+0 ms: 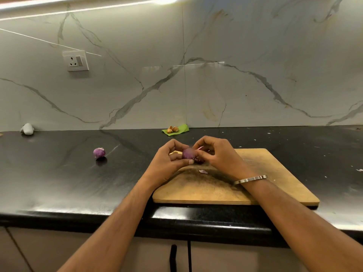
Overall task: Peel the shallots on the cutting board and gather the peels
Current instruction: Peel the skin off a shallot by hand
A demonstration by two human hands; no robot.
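You hold a small round purple shallot (188, 153) between both hands, just above the far left corner of the worn rectangular wooden cutting board (255, 185). Your left hand (167, 160) curls around the shallot's left side, thumb under it and fingers arched over the top. Your right hand (214, 154) meets it from the right, fingertips pinching a thin pinkish strip of peel (200, 148) that stands up off the bulb. A plain silver metal bangle (250, 179) sits on your right wrist.

Just below your hands, a small pale purple scrap of peel (203, 171) lies on the board, and a few darker bits lie directly under the shallot; what they are is hard to tell.

Well to the left of your left hand, a second round purple shallot (99, 153), looking already peeled, rests on the glossy black stone countertop (59, 173), off the board.

Beyond your hands, against the wall, a flat bright green leaf-like sheet (181, 128) serves as the only holder in sight: on it sits a little heap of brownish, papery pieces (172, 129). Far to your left, by the wall, lies a crumpled grey-white lump (27, 128).
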